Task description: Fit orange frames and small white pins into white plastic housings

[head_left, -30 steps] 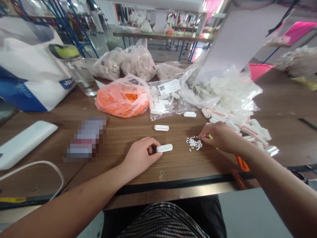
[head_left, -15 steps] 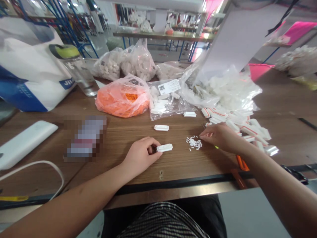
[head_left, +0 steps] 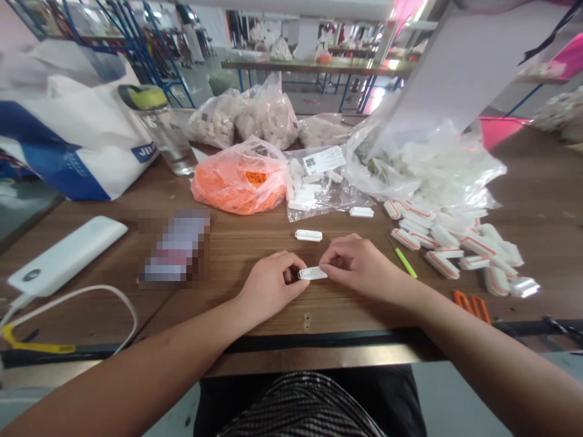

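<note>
Pinching white block [head_left: 312,273] at frame centre: our left hand [head_left: 273,285] closed on one end, our right hand [head_left: 359,267] fingertips nipped on other. Spare block [head_left: 308,235] just above; green stick [head_left: 405,262] to right. Orange bag [head_left: 239,182] holds orange bits; clear bag [head_left: 319,191] beside holds white blocks.

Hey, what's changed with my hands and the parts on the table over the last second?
The right hand left the pile of white bits and swung left to the white block, now pinching its right end. The green stick it covered lies bare. The left hand kept its grip on the other end; the loose block and orange bag stayed put.
</note>
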`<state>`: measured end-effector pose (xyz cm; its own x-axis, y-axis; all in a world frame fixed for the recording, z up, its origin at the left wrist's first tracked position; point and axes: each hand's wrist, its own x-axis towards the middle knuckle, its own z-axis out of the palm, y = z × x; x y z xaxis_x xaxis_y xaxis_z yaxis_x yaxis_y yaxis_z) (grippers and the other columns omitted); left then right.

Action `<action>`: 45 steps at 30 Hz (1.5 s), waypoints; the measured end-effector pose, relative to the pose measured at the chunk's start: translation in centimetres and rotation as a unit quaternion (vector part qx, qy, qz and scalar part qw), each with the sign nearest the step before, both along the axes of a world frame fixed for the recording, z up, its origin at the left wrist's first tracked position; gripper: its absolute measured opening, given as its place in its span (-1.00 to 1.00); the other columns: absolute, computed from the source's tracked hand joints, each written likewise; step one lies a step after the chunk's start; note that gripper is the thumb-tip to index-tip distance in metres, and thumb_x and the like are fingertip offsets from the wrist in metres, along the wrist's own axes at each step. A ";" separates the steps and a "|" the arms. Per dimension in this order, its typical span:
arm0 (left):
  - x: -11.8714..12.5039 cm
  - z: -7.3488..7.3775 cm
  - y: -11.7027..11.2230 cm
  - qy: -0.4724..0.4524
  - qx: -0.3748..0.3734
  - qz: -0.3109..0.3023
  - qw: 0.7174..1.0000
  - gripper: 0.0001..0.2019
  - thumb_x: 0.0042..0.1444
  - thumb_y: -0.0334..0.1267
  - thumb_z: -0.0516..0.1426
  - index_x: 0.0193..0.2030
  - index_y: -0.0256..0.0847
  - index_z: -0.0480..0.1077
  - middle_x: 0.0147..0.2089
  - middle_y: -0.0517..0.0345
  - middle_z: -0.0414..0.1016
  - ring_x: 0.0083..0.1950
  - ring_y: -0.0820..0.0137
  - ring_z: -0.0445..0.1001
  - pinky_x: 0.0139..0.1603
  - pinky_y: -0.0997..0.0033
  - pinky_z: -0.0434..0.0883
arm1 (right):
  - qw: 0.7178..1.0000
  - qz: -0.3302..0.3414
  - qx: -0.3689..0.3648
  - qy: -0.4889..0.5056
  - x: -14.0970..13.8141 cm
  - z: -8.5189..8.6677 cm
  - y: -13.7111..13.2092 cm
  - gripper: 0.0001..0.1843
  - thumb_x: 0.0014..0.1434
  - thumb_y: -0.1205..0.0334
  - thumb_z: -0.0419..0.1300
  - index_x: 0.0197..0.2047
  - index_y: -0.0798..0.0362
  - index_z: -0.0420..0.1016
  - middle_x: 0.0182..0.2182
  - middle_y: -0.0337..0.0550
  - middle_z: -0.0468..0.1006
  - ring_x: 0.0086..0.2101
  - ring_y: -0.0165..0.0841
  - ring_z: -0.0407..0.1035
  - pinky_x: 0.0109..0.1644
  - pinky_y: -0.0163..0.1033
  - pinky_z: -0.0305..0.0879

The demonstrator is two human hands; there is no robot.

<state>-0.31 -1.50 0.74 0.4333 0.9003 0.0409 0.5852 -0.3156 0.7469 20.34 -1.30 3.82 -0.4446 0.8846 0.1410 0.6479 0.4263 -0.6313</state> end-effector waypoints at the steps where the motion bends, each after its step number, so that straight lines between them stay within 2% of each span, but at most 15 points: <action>1: 0.0 0.0 0.0 0.002 0.001 0.001 1.000 -0.92 -0.01 -0.33 0.22 -0.33 -0.16 0.46 -0.47 0.30 0.33 -0.48 0.48 0.29 -0.39 0.44 0.25 | 1.000 0.012 0.001 0.000 -0.4 -0.4 0.2 -0.86 0.09 0.34 0.18 -0.47 0.06 0.52 -0.56 -0.28 0.51 -0.51 -0.47 0.34 -0.24 -0.25 0.26; 6: 0.0 -0.1 0.0 0.005 0.003 0.000 1.000 -0.92 -0.02 -0.34 0.23 -0.33 -0.16 0.46 -0.48 0.30 0.30 -0.48 0.49 0.27 -0.40 0.45 0.24 | 0.999 0.033 0.014 -0.015 -0.7 -1.3 0.9 -0.88 0.10 0.33 0.19 -0.46 0.06 0.51 -0.58 -0.31 0.47 -0.53 -0.47 0.30 -0.19 -0.21 0.21; 10: 0.0 -0.2 0.1 0.005 0.007 0.000 1.000 -0.93 -0.02 -0.33 0.24 -0.34 -0.17 0.45 -0.48 0.30 0.30 -0.49 0.49 0.27 -0.41 0.45 0.23 | 0.998 0.036 0.034 -0.026 -0.9 -1.2 0.7 -0.89 0.09 0.34 0.20 -0.45 0.06 0.50 -0.57 -0.31 0.46 -0.50 -0.47 0.31 -0.13 -0.17 0.16; 16: 0.0 -0.2 0.0 -0.001 0.010 -0.003 1.000 -0.93 -0.02 -0.34 0.24 -0.35 -0.17 0.45 -0.48 0.31 0.31 -0.49 0.49 0.27 -0.41 0.46 0.23 | 0.994 0.039 0.082 -0.057 -1.3 -1.1 0.3 -0.87 0.10 0.33 0.16 -0.47 0.06 0.48 -0.55 -0.29 0.46 -0.48 -0.45 0.30 -0.16 -0.17 0.10; 23: 0.1 -0.2 0.0 -0.006 0.004 0.007 1.000 -0.93 -0.02 -0.34 0.24 -0.34 -0.17 0.46 -0.49 0.32 0.29 -0.49 0.49 0.27 -0.41 0.45 0.23 | 0.983 0.067 0.137 -0.103 -1.0 -0.1 -0.3 -0.78 0.14 0.33 0.10 -0.41 0.04 0.58 -0.53 -0.22 0.49 -0.44 -0.39 0.30 -0.18 -0.14 0.07; 30: 0.0 -0.4 0.1 -0.003 0.002 0.008 1.000 -0.93 -0.01 -0.31 0.24 -0.34 -0.17 0.46 -0.49 0.31 0.29 -0.48 0.48 0.28 -0.40 0.45 0.24 | 0.974 0.068 0.188 -0.109 -1.7 -0.7 -1.0 -0.75 0.15 0.30 0.10 -0.41 0.03 0.62 -0.53 -0.19 0.49 -0.43 -0.37 0.30 -0.16 -0.13 0.10; 33: -0.1 -0.4 0.2 0.004 0.001 0.005 1.000 -0.92 -0.01 -0.30 0.24 -0.32 -0.16 0.47 -0.49 0.30 0.30 -0.47 0.48 0.29 -0.39 0.45 0.24 | 0.978 0.045 0.174 -0.105 -0.8 -0.1 -0.8 -0.73 0.18 0.29 0.08 -0.40 0.03 0.62 -0.52 -0.20 0.51 -0.42 -0.37 0.33 -0.16 -0.15 0.12; 36: -0.1 -0.4 0.2 0.013 0.001 0.003 1.000 -0.91 -0.01 -0.32 0.24 -0.31 -0.14 0.48 -0.49 0.31 0.31 -0.47 0.48 0.30 -0.39 0.44 0.24 | 0.982 -0.064 0.125 -0.123 2.0 1.0 -0.1 -0.73 0.17 0.27 0.08 -0.41 0.02 0.60 -0.47 -0.19 0.57 -0.38 -0.35 0.39 -0.18 -0.19 0.16; 38: -0.1 -0.4 0.2 0.017 0.001 0.003 1.000 -0.90 -0.02 -0.32 0.24 -0.31 -0.13 0.48 -0.49 0.31 0.31 -0.47 0.47 0.30 -0.39 0.44 0.24 | 0.974 -0.118 0.054 -0.185 4.4 1.4 0.4 -0.76 0.12 0.22 0.12 -0.45 0.01 0.60 -0.47 -0.20 0.59 -0.43 -0.34 0.41 -0.29 -0.24 0.18; 40: -0.1 -0.3 0.2 0.016 0.001 0.002 1.000 -0.91 -0.01 -0.33 0.23 -0.31 -0.13 0.48 -0.49 0.31 0.31 -0.46 0.47 0.31 -0.39 0.44 0.25 | 0.952 -0.176 -0.025 -0.248 6.5 1.3 0.8 -0.80 0.05 0.18 0.16 -0.48 -0.03 0.61 -0.52 -0.24 0.60 -0.47 -0.32 0.43 -0.37 -0.26 0.18; 42: -0.1 -0.2 0.1 0.015 -0.001 0.000 1.000 -0.91 -0.01 -0.33 0.23 -0.31 -0.13 0.48 -0.49 0.31 0.30 -0.46 0.47 0.31 -0.38 0.44 0.25 | 0.937 -0.194 -0.063 -0.285 7.8 0.9 0.9 -0.81 0.03 0.16 0.17 -0.48 -0.05 0.61 -0.52 -0.25 0.61 -0.46 -0.30 0.45 -0.37 -0.26 0.19; 45: -0.1 0.0 0.2 0.014 0.000 -0.003 1.000 -0.91 -0.01 -0.34 0.24 -0.32 -0.14 0.48 -0.50 0.31 0.30 -0.46 0.47 0.31 -0.38 0.44 0.25 | 0.935 -0.167 -0.033 -0.310 8.4 0.1 0.8 -0.78 0.05 0.19 0.12 -0.47 -0.03 0.60 -0.50 -0.24 0.62 -0.43 -0.29 0.47 -0.34 -0.25 0.21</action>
